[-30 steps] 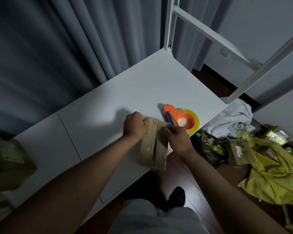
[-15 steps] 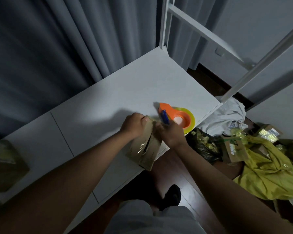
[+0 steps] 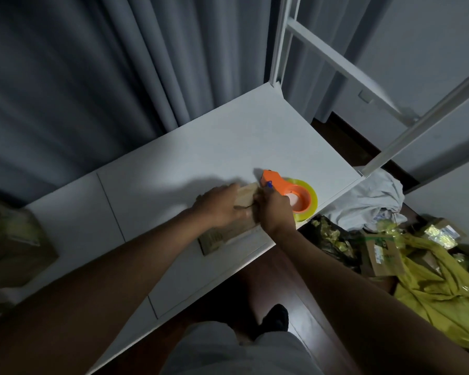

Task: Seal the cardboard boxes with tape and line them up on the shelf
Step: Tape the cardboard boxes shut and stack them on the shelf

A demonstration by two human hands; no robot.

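- A small cardboard box [image 3: 222, 234] lies on the white shelf [image 3: 190, 158] at its front edge, toward the right corner, tilted so that one lower corner points to the person.
- The left hand [image 3: 222, 204] lies over the box's top from the left, fingers curled round its far end, gripping it.
- The right hand [image 3: 275, 209] is pressed to the box's right side, fingers bent against the cardboard; how firmly it holds cannot be told, since the back of the hand hides the fingertips.
- The box sits between the two hands, most of it under them; only its pale far end and its near printed face show.
- An orange tape dispenser [image 3: 284, 188] with a yellowish roll lies on the shelf just beyond the right hand, near the right front corner.
- A second cardboard box [image 3: 14, 239] stands at the shelf's left edge, well apart.
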